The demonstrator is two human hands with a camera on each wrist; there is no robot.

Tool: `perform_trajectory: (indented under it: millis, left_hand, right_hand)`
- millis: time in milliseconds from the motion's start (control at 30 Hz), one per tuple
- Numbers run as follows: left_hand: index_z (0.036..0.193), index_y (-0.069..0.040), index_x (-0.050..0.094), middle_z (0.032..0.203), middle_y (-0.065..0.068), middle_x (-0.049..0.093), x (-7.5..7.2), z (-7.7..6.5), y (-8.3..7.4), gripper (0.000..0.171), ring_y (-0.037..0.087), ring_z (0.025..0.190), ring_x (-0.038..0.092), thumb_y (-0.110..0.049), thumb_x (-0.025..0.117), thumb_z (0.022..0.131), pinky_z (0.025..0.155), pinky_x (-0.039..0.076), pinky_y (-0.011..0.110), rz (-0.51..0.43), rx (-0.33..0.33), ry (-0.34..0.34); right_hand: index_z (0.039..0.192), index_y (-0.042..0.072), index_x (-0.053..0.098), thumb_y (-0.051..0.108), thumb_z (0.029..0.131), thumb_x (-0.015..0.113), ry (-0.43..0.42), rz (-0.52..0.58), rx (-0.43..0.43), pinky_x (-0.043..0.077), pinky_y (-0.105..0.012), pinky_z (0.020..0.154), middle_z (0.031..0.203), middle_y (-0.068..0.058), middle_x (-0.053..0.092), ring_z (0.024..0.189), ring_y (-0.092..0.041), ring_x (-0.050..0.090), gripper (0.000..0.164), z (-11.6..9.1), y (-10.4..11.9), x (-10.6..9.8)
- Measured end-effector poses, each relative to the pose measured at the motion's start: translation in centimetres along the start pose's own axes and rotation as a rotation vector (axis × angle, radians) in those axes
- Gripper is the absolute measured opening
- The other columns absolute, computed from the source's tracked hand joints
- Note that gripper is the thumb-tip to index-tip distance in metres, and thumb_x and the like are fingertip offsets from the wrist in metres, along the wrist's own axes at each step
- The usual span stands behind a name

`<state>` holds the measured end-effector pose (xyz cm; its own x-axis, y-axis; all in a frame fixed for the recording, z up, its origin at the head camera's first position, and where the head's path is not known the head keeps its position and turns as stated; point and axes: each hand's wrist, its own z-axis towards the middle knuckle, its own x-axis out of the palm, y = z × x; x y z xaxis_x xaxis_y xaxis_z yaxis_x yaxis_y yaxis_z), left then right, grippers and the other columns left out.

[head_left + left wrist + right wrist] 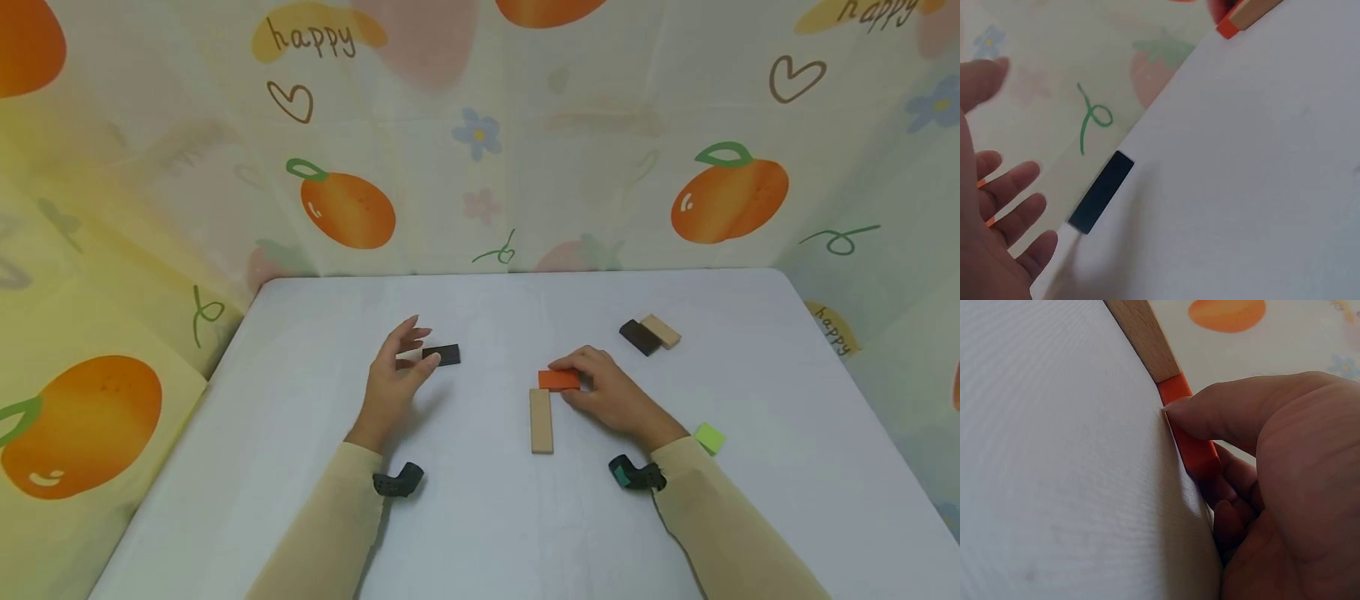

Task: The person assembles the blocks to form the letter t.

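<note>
An orange block (558, 381) lies flat on the white table, its left end against the far end of a plain wooden block (541, 422). My right hand (611, 393) pinches the orange block between thumb and fingers, seen close up in the right wrist view, where the thumb (1210, 412) presses on its side. Over to the left, my left hand (396, 375) hovers with fingers spread beside a black block (448, 355). In the left wrist view that black block (1101, 192) lies apart from the fingers, and nothing is held.
A second black block (640, 337) touches another plain wooden block (662, 331) at the back right of the table (480, 533). A light green block (709, 437) lies beside the right forearm. Behind the table hangs a fruit-patterned cloth (427, 208).
</note>
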<state>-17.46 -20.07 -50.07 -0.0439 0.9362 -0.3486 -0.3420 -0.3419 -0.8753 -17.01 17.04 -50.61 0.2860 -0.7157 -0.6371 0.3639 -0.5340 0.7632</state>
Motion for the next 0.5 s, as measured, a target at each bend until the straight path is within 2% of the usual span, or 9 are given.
perform_trajectory:
  millis: [100,267,400,500]
  left_hand:
    - [0.165,-0.013,0.046,0.151,0.007,0.061,-0.38,0.01,0.65,0.072,0.034,0.138,0.053,-0.024,0.080,0.102,0.108,0.045,0.055,0.044,-0.064,0.013]
    - [0.164,-0.007,0.047,0.157,0.008,0.058,-0.23,0.17,1.06,0.077,0.031,0.147,0.047,-0.026,0.084,0.099,0.120,0.038,0.053,0.152,-0.150,0.092]
    - [0.161,-0.007,0.053,0.155,0.007,0.060,0.02,0.26,1.08,0.075,0.032,0.148,0.046,-0.024,0.087,0.097,0.125,0.032,0.050,0.217,-0.164,0.125]
    - [0.157,-0.006,0.058,0.149,0.008,0.065,0.14,0.26,1.07,0.068,0.033,0.145,0.049,-0.019,0.086,0.096,0.123,0.035,0.051,0.242,-0.152,0.121]
  right_hand:
    - [0.139,0.009,0.073,0.001,0.099,0.076,-0.003,0.007,-0.003,0.045,-0.054,0.107,0.128,-0.003,0.065,0.125,-0.030,0.053,0.040,-0.03,0.04,0.00]
    - [0.139,0.009,0.072,0.001,0.100,0.076,0.001,0.012,-0.003,0.046,-0.053,0.105,0.127,-0.002,0.065,0.125,-0.030,0.053,0.040,-0.07,0.07,-0.02]
    - [0.139,0.009,0.073,0.001,0.100,0.076,-0.002,0.006,-0.001,0.046,-0.053,0.106,0.127,-0.002,0.065,0.125,-0.030,0.053,0.040,-0.10,0.13,-0.04]
    - [0.139,0.010,0.073,0.002,0.100,0.076,-0.001,0.004,0.001,0.046,-0.053,0.106,0.127,-0.002,0.065,0.125,-0.029,0.053,0.040,-0.08,0.16,-0.05]
